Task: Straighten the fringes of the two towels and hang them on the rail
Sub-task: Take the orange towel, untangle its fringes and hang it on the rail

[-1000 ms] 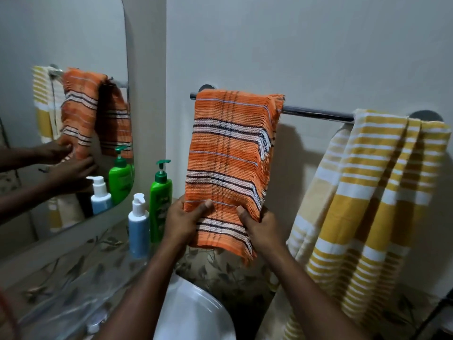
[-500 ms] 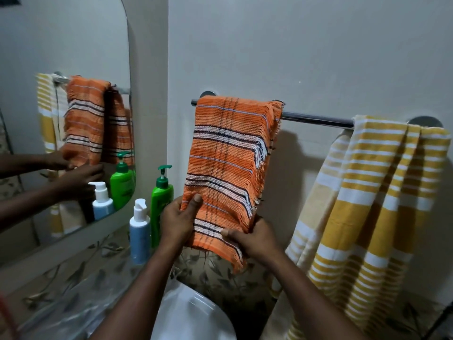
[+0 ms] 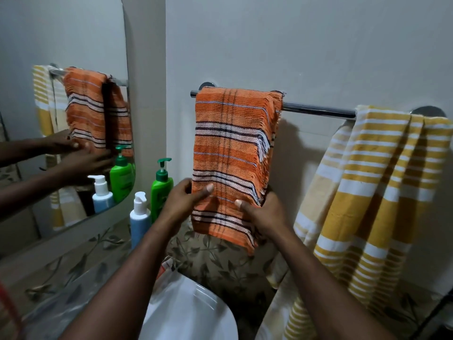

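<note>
Orange towel (image 3: 230,148) is draped over the chrome rail (image 3: 318,111) at its left end, folded double so both halves hang flat against the wall. Left hand (image 3: 181,204) pinches the towel's left edge, thumb on the front, fingers behind. Right hand (image 3: 264,214) does the same on the right edge, at 3 o'clock from the left. Both grips are narrow and hold cloth low on the drape, likely to pull it taut and square the hang.

The fringe (image 3: 263,148) runs down the right edge, loose threads sticking out unevenly, so the tidying looks unfinished. The weave is coarse and ribbed, with black and white bands.

Yellow towel (image 3: 382,192) hangs at 3 o'clock of the orange one, on the rail's right end. It is bunched in long folds, smoother cloth with white stripes, and its lower end is out of view.

At 9 o'clock of the hands stand a green pump bottle (image 3: 161,190) and a blue bottle (image 3: 140,217), both hard glossy plastic. A white basin (image 3: 191,315) sits at 6 o'clock. A mirror (image 3: 61,33) at 10 o'clock reflects the scene.
</note>
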### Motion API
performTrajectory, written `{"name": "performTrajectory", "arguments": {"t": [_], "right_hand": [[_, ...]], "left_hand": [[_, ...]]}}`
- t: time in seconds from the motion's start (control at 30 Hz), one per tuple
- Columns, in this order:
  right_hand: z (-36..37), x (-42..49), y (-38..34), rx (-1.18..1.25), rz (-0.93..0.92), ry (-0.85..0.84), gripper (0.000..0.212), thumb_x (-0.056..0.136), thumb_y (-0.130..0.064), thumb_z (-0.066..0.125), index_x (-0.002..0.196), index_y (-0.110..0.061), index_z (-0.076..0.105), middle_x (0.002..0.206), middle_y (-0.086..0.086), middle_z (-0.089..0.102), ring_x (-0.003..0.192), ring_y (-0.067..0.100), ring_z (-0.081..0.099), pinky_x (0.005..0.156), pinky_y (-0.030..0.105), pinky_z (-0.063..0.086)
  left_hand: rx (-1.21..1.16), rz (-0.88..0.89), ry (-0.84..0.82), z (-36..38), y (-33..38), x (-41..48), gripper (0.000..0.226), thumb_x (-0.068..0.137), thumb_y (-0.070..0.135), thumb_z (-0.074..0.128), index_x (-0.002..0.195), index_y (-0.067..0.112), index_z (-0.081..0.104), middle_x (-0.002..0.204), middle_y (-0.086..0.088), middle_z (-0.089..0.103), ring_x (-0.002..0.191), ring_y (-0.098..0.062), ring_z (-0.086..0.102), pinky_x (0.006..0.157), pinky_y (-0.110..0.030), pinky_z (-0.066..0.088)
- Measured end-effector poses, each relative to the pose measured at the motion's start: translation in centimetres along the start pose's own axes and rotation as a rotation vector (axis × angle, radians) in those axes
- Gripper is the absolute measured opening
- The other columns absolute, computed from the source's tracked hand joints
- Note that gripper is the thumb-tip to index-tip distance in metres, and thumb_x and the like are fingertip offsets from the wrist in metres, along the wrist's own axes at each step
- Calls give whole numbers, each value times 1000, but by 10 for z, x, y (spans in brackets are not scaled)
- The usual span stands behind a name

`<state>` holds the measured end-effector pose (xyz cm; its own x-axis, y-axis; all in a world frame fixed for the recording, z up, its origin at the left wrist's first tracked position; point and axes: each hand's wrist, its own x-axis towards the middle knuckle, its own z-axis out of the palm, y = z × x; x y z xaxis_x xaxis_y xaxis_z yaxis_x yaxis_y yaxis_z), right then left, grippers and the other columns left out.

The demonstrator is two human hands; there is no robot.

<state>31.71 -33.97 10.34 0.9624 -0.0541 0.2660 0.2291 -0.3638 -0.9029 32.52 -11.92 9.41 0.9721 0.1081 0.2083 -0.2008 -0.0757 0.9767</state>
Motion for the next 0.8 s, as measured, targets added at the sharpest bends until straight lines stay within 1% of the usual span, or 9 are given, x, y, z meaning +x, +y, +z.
{"name": "performTrajectory", "arguments": {"t": [0.07,0.17,0.23,0.37,0.5,0.57,0.67,0.73,0.8], "right_hand": [[-3,-1,-13,77,-61,0,45,87,-29,86,123,-21,60,105,-10,72,85,3,70,62,15,53],[-6,4,-35,151,-126,48,40,89,-26,84,119,-17,59,106,-6,72,84,2,73,65,15,57],[-8,9,-47,182,-166,99,34,88,-26,84,112,-19,61,105,-4,73,92,11,74,76,25,62],[-6,18,-58,202,-202,122,24,89,-25,84,98,-26,61,102,-6,75,94,16,74,86,38,63],[-6,23,-62,137,-200,149,23,90,-21,83,92,-29,62,102,-7,74,99,22,74,95,49,61],[-8,23,-69,164,-214,141,22,91,-25,82,96,-30,61,105,-4,74,101,24,74,95,51,61],[-15,27,-92,254,-282,115,24,91,-31,81,107,-25,64,110,4,77,97,24,78,88,49,65],[-19,35,-114,258,-323,158,30,91,-33,81,112,-14,70,107,7,79,92,21,78,83,42,66],[-21,45,-131,276,-303,220,33,93,-35,79,107,-6,75,101,7,81,85,14,77,75,32,64]], "left_hand": [[-34,33,15,0,25,7,55,82,64,69,114,19,66,113,0,76,105,-23,72,101,-52,54],[-89,85,15,-3,64,19,65,82,76,57,115,20,67,118,0,74,114,-26,67,105,-56,49],[-137,112,18,-4,86,29,69,88,78,55,121,19,68,121,-1,75,118,-29,66,104,-58,49],[-236,165,3,-3,112,46,45,101,58,56,115,17,69,108,2,79,105,-24,74,86,-46,59],[-230,203,7,-6,119,60,15,103,34,65,106,20,68,96,5,79,91,-18,75,74,-38,55],[-239,209,-10,-10,122,63,9,101,30,68,101,21,66,93,5,77,88,-17,73,72,-36,54],[-218,228,-35,-13,140,62,22,98,45,68,103,23,68,93,8,77,88,-16,72,76,-34,54],[-197,193,1,-12,157,63,42,95,57,68,112,19,74,102,5,80,94,-18,75,82,-35,56],[-197,145,55,-10,170,68,47,92,59,71,115,18,78,104,2,81,93,-19,76,84,-37,59]]}}
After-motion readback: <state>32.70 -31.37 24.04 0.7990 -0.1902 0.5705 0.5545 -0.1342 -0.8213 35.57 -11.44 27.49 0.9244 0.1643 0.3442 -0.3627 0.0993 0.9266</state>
